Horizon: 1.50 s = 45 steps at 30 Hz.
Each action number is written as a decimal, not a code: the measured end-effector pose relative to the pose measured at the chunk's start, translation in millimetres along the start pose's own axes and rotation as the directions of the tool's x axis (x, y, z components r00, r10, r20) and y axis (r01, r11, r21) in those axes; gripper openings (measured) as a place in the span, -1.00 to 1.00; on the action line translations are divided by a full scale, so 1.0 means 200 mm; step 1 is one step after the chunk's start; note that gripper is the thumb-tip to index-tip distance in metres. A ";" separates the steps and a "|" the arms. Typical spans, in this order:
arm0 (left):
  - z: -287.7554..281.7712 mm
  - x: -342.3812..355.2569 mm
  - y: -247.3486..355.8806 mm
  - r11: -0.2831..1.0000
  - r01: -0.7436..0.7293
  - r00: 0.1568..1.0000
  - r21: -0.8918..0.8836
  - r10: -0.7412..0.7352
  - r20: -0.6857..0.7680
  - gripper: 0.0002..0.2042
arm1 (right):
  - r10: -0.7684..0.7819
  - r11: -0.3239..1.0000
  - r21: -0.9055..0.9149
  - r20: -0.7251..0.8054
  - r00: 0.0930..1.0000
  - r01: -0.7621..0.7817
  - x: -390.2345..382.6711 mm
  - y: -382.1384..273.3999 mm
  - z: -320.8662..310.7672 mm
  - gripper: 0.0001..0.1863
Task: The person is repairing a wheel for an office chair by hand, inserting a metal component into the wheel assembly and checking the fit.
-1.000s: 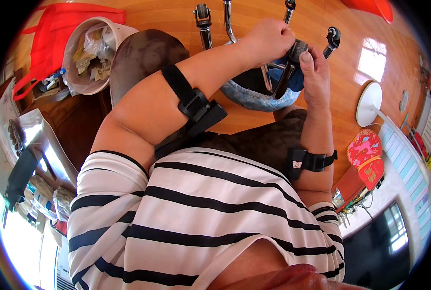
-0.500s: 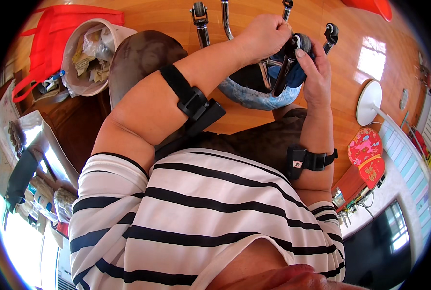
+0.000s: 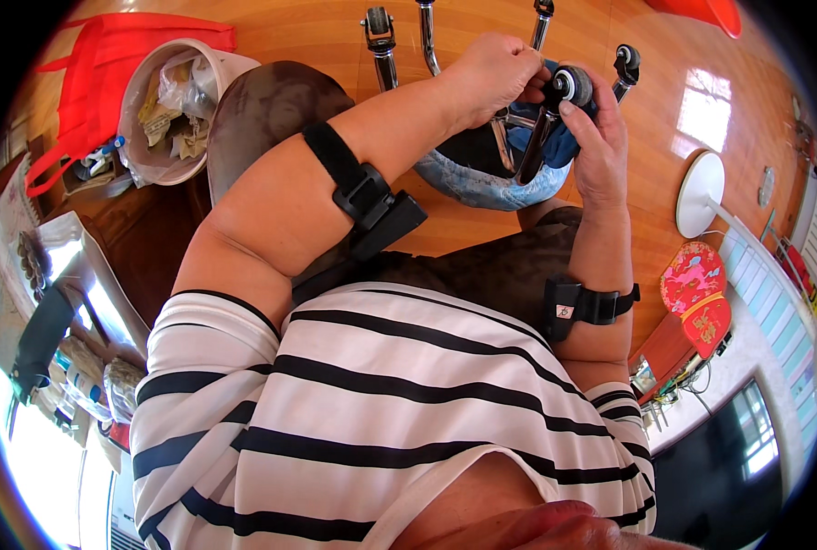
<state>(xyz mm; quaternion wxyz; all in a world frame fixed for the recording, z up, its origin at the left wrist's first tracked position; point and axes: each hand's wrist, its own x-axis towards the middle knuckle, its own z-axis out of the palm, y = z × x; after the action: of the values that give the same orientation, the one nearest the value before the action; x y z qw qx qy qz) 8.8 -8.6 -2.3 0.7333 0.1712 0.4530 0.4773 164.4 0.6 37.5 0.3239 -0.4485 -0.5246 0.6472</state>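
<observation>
A small black-and-grey caster wheel (image 3: 573, 85) sits atop an upturned chrome chair leg (image 3: 534, 145)

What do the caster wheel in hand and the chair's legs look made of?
Caster wheel: looks like dark plastic or rubber, matte, with a lighter grey hub; both the left hand and the right hand hold it. Chair legs: probably chromed steel tube, since they are mirror-bright with sharp highlights.

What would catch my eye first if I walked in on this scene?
Probably the two hands at the top centre: the left hand and right hand close around a grey caster wheel on an upturned chair's chrome leg, over a glossy wooden floor. Next, the black-and-white striped shirt filling the lower half, and the waste bin stuffed with paper at upper left.
</observation>
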 end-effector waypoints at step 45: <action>-0.11 0.00 -0.01 0.968 0.023 0.995 -0.251 0.002 0.101 -0.83 | 0.017 0.996 0.088 -0.004 1.000 -0.017 0.00 -0.01 -0.02 -0.57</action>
<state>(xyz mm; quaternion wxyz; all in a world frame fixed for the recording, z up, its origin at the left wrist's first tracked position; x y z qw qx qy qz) -7.5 -14.5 -14.7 0.7734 0.0981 0.3523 0.5178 168.1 2.3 40.3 0.3390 -0.4397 -0.4911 0.6713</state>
